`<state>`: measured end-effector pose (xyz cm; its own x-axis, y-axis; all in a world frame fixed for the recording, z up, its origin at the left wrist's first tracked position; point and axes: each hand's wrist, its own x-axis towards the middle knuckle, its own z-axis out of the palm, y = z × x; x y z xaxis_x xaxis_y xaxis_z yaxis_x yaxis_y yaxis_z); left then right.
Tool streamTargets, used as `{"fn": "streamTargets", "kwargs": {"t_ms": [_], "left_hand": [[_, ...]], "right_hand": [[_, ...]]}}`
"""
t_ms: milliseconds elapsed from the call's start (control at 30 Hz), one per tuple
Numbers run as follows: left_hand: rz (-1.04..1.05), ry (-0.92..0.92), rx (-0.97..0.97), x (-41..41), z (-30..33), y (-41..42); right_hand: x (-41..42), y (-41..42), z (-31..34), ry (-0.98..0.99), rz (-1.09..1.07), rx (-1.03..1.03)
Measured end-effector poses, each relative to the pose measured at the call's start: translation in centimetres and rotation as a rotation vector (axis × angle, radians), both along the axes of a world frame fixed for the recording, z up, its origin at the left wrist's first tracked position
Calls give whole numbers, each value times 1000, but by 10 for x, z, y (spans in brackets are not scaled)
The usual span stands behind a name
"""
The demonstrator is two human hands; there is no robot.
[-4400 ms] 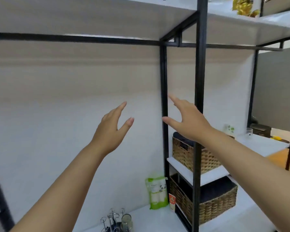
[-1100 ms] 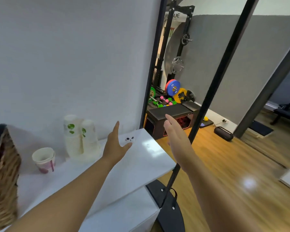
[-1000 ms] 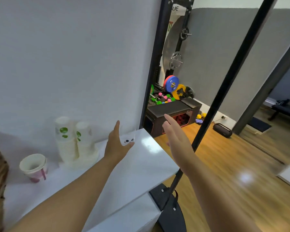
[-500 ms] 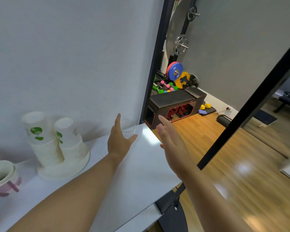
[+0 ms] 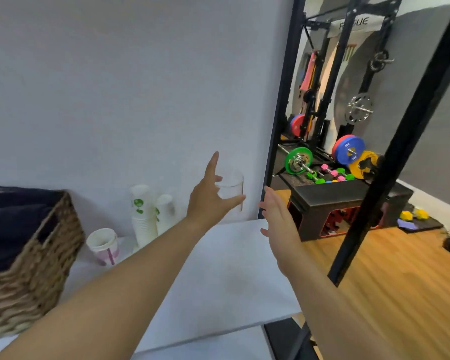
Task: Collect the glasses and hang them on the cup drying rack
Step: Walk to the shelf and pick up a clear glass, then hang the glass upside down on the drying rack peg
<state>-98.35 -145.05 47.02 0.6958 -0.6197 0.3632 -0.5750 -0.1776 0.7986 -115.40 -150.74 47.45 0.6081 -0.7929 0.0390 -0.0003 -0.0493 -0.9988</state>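
Note:
A clear drinking glass (image 5: 232, 187) is at the far right corner of the white shelf (image 5: 218, 276), close to the wall. My left hand (image 5: 207, 201) is on it, thumb across its front and fingers at its left side, index finger pointing up. The glass's base looks slightly above the shelf surface. My right hand (image 5: 278, 216) hovers open just to the right of the glass, palm facing left, holding nothing. No cup drying rack is in view.
Two stacks of paper cups (image 5: 146, 216) and a single paper cup (image 5: 103, 245) stand left of the glass. A wicker basket (image 5: 24, 268) fills the shelf's left. Black frame posts (image 5: 278, 126) (image 5: 400, 141) bound the right side. Gym weights (image 5: 348, 154) lie beyond.
My view has swung right from the shelving to the shelf's end. My left hand has closed in on the glass, and the glass now sits higher in my grip. My right hand stays beside it.

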Motion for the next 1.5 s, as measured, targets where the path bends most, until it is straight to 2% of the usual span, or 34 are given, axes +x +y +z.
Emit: {"fn": "streamTargets", "kwargs": {"t_ms": [133, 267, 367, 467, 600, 800, 900, 1033, 1167, 1333, 1500], "left_hand": [[66, -77, -98, -33, 88, 45], [88, -125, -134, -67, 165, 93], [114, -153, -98, -84, 205, 134], [154, -154, -76, -97, 238, 178], [231, -166, -91, -113, 268, 242], [366, -202, 3, -132, 288, 363], [392, -213, 83, -140, 290, 435], [395, -201, 101, -154, 291, 535], [414, -171, 3, -165, 289, 641], [588, -209, -39, -171, 271, 789], [759, -167, -15, -169, 240, 916]], "right_hand": [[2, 18, 43, -103, 44, 148], [3, 59, 91, -225, 176, 194], [-1, 99, 128, -363, 342, 209], [-4, 138, 160, -522, 506, 335], [-2, 190, 189, -622, 691, 424], [4, 286, 200, -552, 971, 173], [9, 347, 201, -513, 1068, 117], [10, 444, 202, -512, 1107, 156], [5, 541, 210, -524, 1139, 180], [12, 650, 206, -537, 1181, 255], [31, 742, 196, -481, 1218, 305]]}}
